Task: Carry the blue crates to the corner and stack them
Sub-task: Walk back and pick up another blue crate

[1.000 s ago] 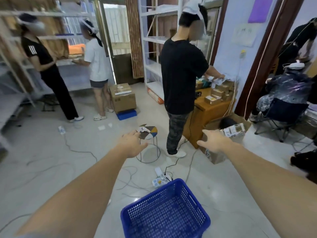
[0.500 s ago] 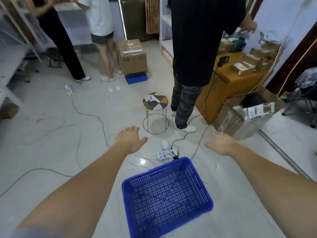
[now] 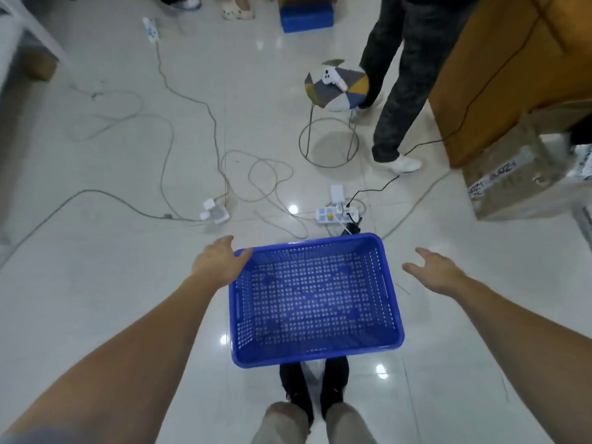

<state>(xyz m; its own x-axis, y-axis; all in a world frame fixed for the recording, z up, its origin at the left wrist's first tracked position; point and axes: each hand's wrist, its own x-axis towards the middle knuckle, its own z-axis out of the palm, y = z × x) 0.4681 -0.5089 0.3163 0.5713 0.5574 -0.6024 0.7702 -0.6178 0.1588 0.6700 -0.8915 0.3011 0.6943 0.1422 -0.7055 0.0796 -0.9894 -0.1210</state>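
Note:
An empty blue perforated crate [image 3: 315, 354] sits on the white tiled floor just in front of my feet. My left hand [image 3: 219, 262] is at the crate's far left corner, fingers spread and touching or almost touching the rim. My right hand [image 3: 432, 270] hovers open to the right of the crate, a short gap from its right wall. Neither hand holds anything. Another blue box-like thing [image 3: 306, 12] lies at the top of the view under a cardboard box.
Cables loop over the floor [image 3: 96, 299] with a power strip [image 3: 336, 214] and an adapter [image 3: 214, 213] just beyond the crate. A small round stool [image 3: 336, 86], a standing person's legs [image 3: 397, 91], a wooden desk [image 3: 512, 59] and a cardboard box [image 3: 525, 181] lie ahead and right.
My view has tilted down toward the floor. Both hands have dropped toward the crate; the left now reaches its far left corner, the right is beside its right wall.

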